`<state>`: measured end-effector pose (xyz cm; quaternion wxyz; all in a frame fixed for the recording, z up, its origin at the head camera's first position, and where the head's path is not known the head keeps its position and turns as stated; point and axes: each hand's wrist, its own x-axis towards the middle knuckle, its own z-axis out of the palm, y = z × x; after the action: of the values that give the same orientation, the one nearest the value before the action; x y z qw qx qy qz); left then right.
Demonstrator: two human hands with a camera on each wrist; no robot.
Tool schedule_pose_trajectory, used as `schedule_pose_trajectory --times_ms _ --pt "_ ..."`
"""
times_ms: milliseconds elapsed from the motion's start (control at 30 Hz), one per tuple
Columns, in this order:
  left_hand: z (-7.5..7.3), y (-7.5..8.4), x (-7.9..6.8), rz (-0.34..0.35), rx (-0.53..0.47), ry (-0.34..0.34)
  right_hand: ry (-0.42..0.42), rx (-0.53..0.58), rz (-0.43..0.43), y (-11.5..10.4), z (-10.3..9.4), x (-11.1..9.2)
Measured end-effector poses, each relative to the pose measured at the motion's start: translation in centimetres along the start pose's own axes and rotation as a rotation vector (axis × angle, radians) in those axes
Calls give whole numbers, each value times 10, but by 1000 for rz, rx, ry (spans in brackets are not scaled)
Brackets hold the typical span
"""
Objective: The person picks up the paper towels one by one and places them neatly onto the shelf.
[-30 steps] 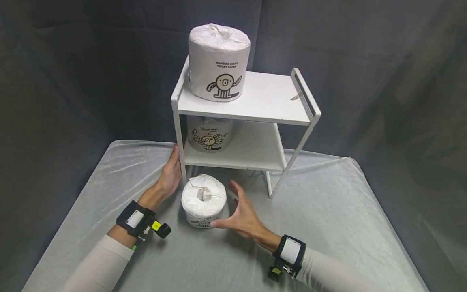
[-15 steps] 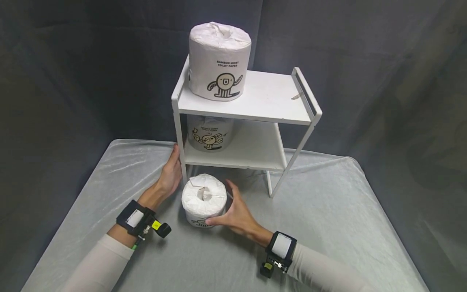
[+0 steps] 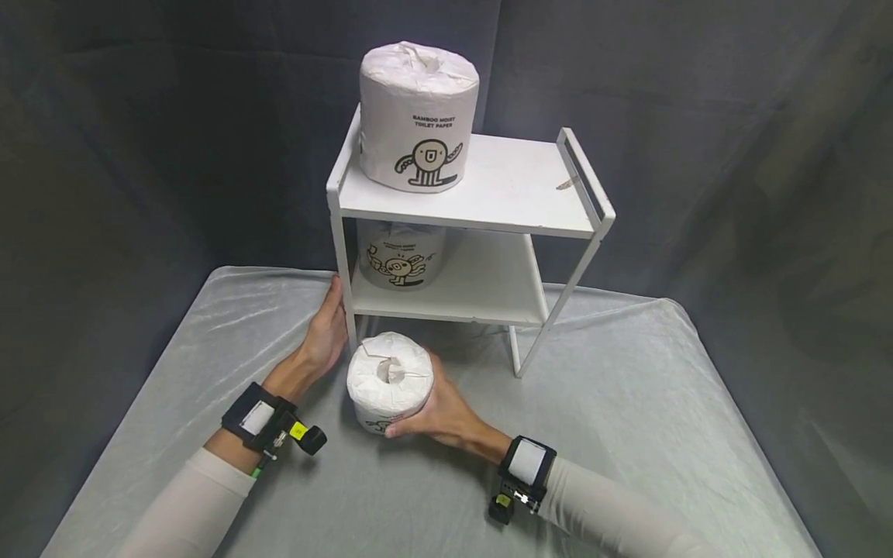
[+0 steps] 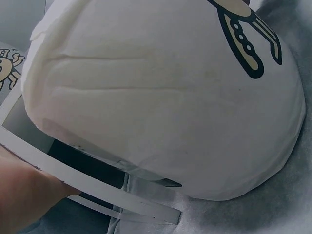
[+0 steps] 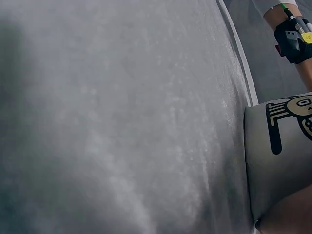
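A wrapped toilet roll (image 3: 373, 391) stands upright on the cloth in front of the shelf's left leg. My right hand (image 3: 446, 411) holds it from the right side, with the thumb across the front; the other fingertips are hidden behind it. In the right wrist view, part of the hand (image 5: 290, 214) lies against the printed side of the roll. Against the outer left side of the white shelf (image 3: 463, 291), my left hand (image 3: 324, 337) rests with one digit straight along the leg. Its remaining fingers are mostly hidden. The roll (image 4: 161, 126) fills most of the left wrist view.
One large toilet roll (image 3: 418, 116) stands on the shelf's top at the left. Another roll (image 3: 412, 260) sits on the lower shelf, also left. Grey cloth (image 3: 663, 426) covers the table, and dark curtains (image 3: 698, 139) hang behind and at the sides.
My right hand has moved left and closed in on the roll, its thumb sliding farther across the front. The left hand, the shelf and the rolls stay put.
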<state>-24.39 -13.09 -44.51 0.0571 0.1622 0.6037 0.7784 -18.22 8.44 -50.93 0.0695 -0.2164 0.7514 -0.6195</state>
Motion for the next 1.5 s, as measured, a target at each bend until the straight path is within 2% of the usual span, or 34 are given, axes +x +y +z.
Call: schedule_pose_trajectory --times_ms 233,967,1067,1300,1500 --pt "0 0 0 10 11 -3 -32 163 -46 4 4 3" --pt "-1 -1 -1 -8 -14 0 36 64 -2 0 0 3" --pt "-1 -1 -1 -13 -8 -2 43 31 4 -9 -4 2" --pt "-1 0 -1 -22 8 -8 41 -3 39 -47 -19 -7" --pt "-1 0 0 2 21 -13 43 -7 51 -58 -37 -11"
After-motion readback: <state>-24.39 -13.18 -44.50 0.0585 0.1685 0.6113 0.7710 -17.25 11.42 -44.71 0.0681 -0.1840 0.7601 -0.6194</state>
